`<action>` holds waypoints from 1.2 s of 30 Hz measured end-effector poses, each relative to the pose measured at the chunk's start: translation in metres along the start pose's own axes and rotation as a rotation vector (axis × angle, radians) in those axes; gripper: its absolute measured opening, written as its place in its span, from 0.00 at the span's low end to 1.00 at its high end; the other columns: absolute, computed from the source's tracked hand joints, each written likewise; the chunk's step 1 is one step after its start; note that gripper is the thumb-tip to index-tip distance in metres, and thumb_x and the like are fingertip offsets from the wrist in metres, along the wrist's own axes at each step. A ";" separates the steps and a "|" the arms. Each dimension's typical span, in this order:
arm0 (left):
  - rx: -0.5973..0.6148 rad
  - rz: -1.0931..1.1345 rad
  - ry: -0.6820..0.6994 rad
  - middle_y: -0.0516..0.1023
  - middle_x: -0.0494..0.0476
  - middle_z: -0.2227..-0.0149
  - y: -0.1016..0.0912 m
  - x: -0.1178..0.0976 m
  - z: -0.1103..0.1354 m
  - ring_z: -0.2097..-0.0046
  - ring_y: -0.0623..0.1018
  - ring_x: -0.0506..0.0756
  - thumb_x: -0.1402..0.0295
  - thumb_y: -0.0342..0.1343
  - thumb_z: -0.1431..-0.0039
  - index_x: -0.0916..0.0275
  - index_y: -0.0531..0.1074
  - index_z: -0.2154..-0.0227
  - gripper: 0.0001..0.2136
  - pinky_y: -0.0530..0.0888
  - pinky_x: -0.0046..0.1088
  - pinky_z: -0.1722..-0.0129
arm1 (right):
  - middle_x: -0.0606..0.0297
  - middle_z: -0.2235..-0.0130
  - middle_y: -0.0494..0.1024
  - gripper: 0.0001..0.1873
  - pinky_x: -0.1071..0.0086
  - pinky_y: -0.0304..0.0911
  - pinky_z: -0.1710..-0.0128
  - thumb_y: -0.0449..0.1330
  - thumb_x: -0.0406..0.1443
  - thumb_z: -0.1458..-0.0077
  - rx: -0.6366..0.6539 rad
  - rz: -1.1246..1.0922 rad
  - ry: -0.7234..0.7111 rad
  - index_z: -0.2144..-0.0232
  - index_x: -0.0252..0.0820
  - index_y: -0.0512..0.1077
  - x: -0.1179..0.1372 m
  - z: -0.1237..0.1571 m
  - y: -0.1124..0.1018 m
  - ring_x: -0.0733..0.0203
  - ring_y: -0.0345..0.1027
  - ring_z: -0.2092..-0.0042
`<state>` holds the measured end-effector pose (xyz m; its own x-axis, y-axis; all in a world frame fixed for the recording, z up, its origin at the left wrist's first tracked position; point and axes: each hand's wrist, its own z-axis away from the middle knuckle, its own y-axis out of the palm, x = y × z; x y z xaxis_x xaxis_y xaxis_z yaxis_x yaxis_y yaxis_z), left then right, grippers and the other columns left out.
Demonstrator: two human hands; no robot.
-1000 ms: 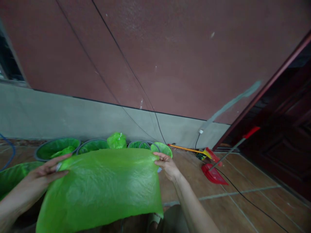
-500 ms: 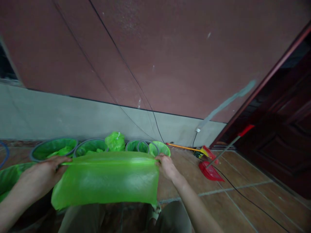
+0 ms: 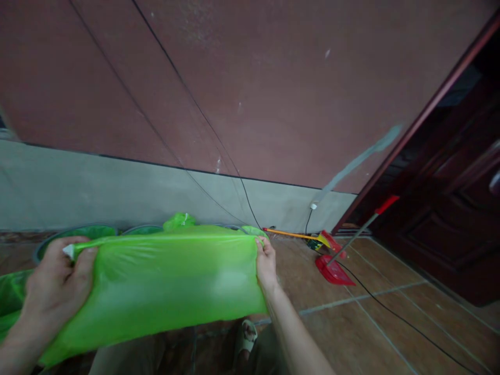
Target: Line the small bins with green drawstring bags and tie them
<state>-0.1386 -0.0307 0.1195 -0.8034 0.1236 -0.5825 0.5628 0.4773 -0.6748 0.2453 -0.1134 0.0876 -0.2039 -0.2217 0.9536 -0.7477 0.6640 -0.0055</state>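
A bright green plastic bag (image 3: pixel 172 284) is stretched wide between my hands, its top edge nearly level and its lower part hanging over my knees. My left hand (image 3: pixel 58 284) is closed on the bag's left top corner, where a small white piece (image 3: pixel 69 251) pokes out between thumb and fingers. At the other end, my right hand (image 3: pixel 266 263) pinches the right top corner. Behind the bag, bins with green liners (image 3: pixel 91 230) stand along the wall, partly covered by it. A knotted green bag (image 3: pixel 178 221) sits among them.
To the right, a red dustpan (image 3: pixel 335 270) with a long handle stands on the tiled floor (image 3: pixel 308 333). A broom with an orange handle (image 3: pixel 291 234) lies by the wall. A black cable (image 3: pixel 390 311) crosses the tiles toward a dark red door (image 3: pixel 441 219). Another green liner (image 3: pixel 13 297) shows at far left.
The bag has been raised slightly and spread wider, and it now covers more of the bins. My left hand has moved left and closer. The view has shifted slightly.
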 end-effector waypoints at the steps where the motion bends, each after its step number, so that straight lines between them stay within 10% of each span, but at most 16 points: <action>1: -0.040 -0.039 -0.008 0.65 0.50 0.74 -0.002 -0.007 0.001 0.73 0.68 0.55 0.50 0.41 0.39 0.59 0.65 0.49 0.23 0.65 0.29 0.71 | 0.64 0.67 0.75 0.19 0.67 0.64 0.57 0.54 0.52 0.45 -0.031 0.040 -0.047 0.65 0.43 0.68 0.002 -0.001 0.003 0.58 0.67 0.62; 14: 0.278 -0.211 0.042 0.71 0.55 0.71 0.005 -0.022 0.003 0.69 0.75 0.58 0.59 0.40 0.37 0.61 0.64 0.59 0.14 0.69 0.28 0.67 | 0.60 0.69 0.79 0.19 0.63 0.65 0.58 0.53 0.52 0.45 0.030 0.299 -0.039 0.70 0.44 0.73 -0.023 -0.007 -0.002 0.54 0.71 0.64; 20: 0.426 -0.160 0.062 0.76 0.58 0.70 0.024 -0.005 -0.013 0.64 0.78 0.58 0.60 0.40 0.36 0.62 0.65 0.63 0.12 0.71 0.27 0.62 | 0.59 0.66 0.80 0.27 0.62 0.69 0.62 0.56 0.59 0.47 0.370 -0.070 0.414 0.63 0.43 0.74 -0.018 0.002 -0.005 0.54 0.75 0.64; 26: 0.430 -0.269 0.091 0.79 0.65 0.63 0.028 0.005 -0.029 0.59 0.79 0.59 0.58 0.38 0.34 0.68 0.68 0.55 0.20 0.71 0.28 0.59 | 0.62 0.59 0.82 0.28 0.62 0.70 0.56 0.72 0.42 0.60 0.829 -0.021 0.316 0.55 0.41 0.77 -0.019 0.004 -0.018 0.54 0.76 0.60; 32: 0.449 -0.393 0.202 0.80 0.66 0.64 0.051 -0.010 -0.040 0.62 0.80 0.59 0.60 0.34 0.32 0.72 0.65 0.50 0.23 0.70 0.28 0.63 | 0.62 0.68 0.82 0.11 0.65 0.67 0.58 0.60 0.23 0.58 0.737 0.757 0.119 0.73 0.41 0.78 -0.099 0.005 0.041 0.52 0.76 0.61; 36: 0.436 -0.515 0.201 0.81 0.67 0.66 0.085 -0.032 -0.042 0.64 0.81 0.61 0.64 0.35 0.32 0.71 0.63 0.49 0.19 0.70 0.30 0.66 | 0.51 0.63 0.82 0.15 0.66 0.68 0.60 0.54 0.22 0.51 0.584 0.921 0.197 0.66 0.33 0.79 -0.158 0.011 0.098 0.51 0.76 0.58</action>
<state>-0.0728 0.0421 0.0998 -0.9853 0.1544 -0.0736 0.0943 0.1312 -0.9869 0.1972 -0.0212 -0.0667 -0.7700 0.3360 0.5424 -0.5553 0.0659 -0.8291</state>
